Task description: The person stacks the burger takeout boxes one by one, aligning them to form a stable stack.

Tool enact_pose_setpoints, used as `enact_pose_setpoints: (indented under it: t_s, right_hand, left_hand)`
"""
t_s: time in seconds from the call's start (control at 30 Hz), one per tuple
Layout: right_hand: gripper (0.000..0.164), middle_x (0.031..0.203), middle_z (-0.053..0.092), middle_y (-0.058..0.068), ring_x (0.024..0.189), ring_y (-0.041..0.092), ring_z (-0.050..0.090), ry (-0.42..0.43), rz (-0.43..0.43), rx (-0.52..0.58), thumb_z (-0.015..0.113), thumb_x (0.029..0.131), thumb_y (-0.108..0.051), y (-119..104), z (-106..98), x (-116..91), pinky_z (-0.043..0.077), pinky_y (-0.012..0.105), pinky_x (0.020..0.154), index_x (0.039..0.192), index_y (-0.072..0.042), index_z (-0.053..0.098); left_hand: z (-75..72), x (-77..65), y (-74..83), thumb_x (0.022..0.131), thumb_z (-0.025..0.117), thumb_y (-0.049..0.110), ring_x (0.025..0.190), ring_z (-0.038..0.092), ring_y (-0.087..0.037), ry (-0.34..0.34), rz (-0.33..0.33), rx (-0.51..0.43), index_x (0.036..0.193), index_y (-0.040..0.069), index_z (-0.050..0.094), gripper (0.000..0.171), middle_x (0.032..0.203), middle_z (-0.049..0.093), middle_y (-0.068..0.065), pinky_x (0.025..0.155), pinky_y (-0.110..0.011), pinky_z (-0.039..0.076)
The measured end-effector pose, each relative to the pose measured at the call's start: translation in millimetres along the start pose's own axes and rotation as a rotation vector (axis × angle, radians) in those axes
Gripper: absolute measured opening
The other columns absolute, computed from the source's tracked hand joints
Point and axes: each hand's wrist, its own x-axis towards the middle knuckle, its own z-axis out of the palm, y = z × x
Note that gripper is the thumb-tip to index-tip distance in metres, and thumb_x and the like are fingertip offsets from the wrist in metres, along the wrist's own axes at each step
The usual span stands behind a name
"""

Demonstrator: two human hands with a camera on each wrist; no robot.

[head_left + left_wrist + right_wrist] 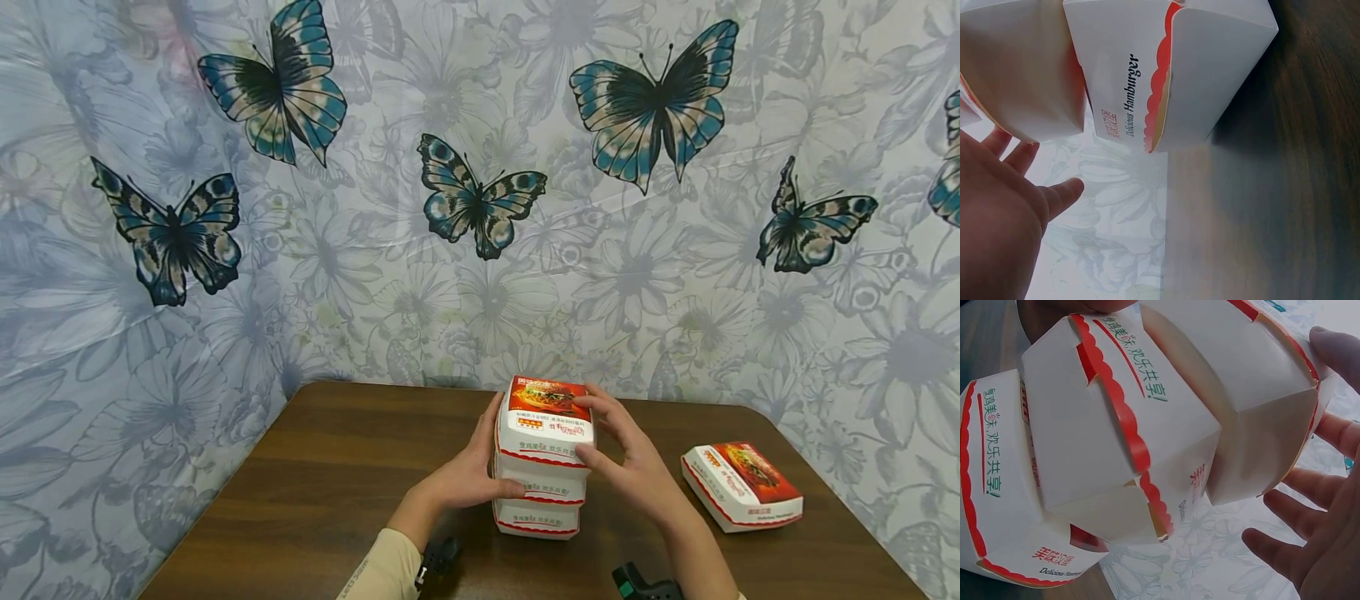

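Observation:
Three white-and-red cardboard hamburger boxes stand stacked in the head view: a top box (546, 425), a middle box (553, 487) and a bottom box (536, 518). My left hand (468, 477) grips the middle box from the left, thumb across its front. In the left wrist view, two fingertips meet that box's far edge while another finger (1066, 192) sticks out free. My right hand (633, 458) holds the top box at its right side, thumb at the front corner and fingers at its lid. In the right wrist view, the middle box (1122, 425) sits skewed on the bottom one (1010, 475).
Another hamburger box (742, 487) lies by itself on the right of the brown wooden table (337, 467). Behind the table hangs a floral cloth (360, 308) with blue butterflies. Black wrist devices (645, 583) show at both wrists.

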Motion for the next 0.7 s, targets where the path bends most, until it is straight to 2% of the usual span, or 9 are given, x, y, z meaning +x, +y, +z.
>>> enact_pose_setpoints:
  t_s: [0.17, 0.4, 0.57, 0.7]
  right_hand:
    - [0.056, 0.162, 0.031, 0.004, 0.148, 0.029, 0.030, 0.000, 0.002, 0.003, 0.069, 0.093, -0.013, 2.1, 1.9, 0.7, 0.042, 0.051, 0.106, 0.143, -0.024, 0.048]
    - [0.057, 0.163, 0.029, 0.004, 0.148, 0.022, 0.028, 0.013, 0.007, 0.007, 0.070, 0.092, -0.013, 2.8, 2.9, 0.4, 0.043, 0.042, 0.106, 0.143, -0.024, 0.047]
    - [0.060, 0.162, 0.030, 0.005, 0.147, 0.009, 0.029, 0.030, -0.006, 0.013, 0.071, 0.091, -0.011, 3.2, 2.9, 0.5, 0.043, 0.035, 0.105, 0.145, -0.021, 0.046]
    - [0.064, 0.162, 0.030, 0.004, 0.147, 0.006, 0.028, 0.032, -0.014, 0.024, 0.071, 0.090, -0.010, 2.9, 2.7, 0.4, 0.043, 0.033, 0.106, 0.147, -0.020, 0.044]
  left_hand:
    - [-0.6, 0.0, -1.0, 0.077, 0.085, 0.041, 0.150, 0.017, -0.023, 0.000, 0.000, -0.011, 0.153, 0.048, -0.017, 0.128, 0.165, -0.001, 0.001, 0.118, -0.057, 0.023]
    - [-2.8, -0.5, 2.1, 0.076, 0.084, 0.042, 0.153, 0.009, -0.024, 0.021, 0.034, -0.013, 0.159, 0.032, -0.014, 0.129, 0.168, -0.005, 0.002, 0.120, -0.060, 0.019]
    - [-4.9, -1.7, 6.3, 0.075, 0.083, 0.052, 0.155, 0.006, -0.022, 0.030, 0.050, -0.017, 0.160, 0.028, -0.014, 0.131, 0.168, -0.007, 0.005, 0.120, -0.061, 0.017]
    - [-6.0, -2.0, 9.3, 0.073, 0.080, 0.062, 0.155, 0.004, -0.022, 0.037, 0.073, -0.007, 0.160, 0.025, -0.013, 0.132, 0.167, -0.006, 0.006, 0.120, -0.062, 0.017]
